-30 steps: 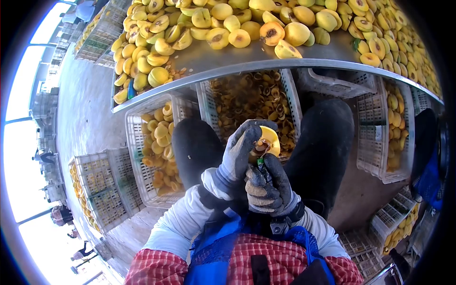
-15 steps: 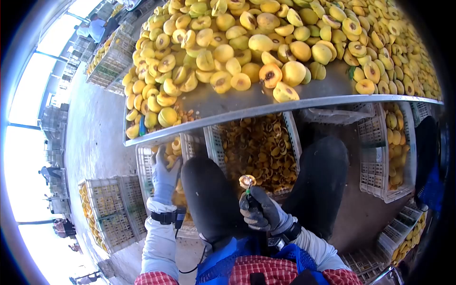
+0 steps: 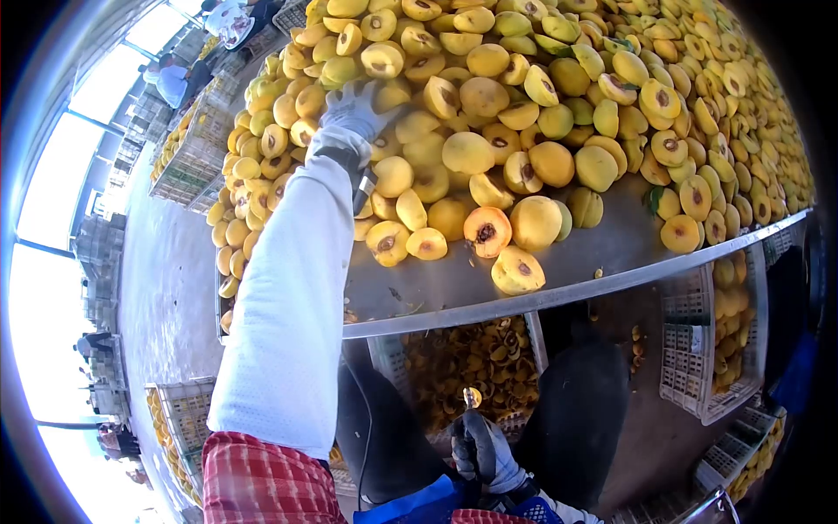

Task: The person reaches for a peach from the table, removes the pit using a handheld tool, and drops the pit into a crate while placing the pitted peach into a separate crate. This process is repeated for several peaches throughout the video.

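Left hand (image 3: 353, 109) spread over peach halves (image 3: 489, 166) heaped on the steel table (image 3: 454, 288); right hand (image 3: 482, 450) below the table edge, clenched around a pitting tool (image 3: 472, 402).

Halved yellow peaches (image 3: 524, 113) piled all over the steel worktop (image 3: 454, 288), white slatted plastic crate of pits (image 3: 471, 362) sitting underneath it.

Grey concrete floor (image 3: 166, 288), bright windows (image 3: 61, 175) at left (glare), stacked crates (image 3: 188, 157) beyond.
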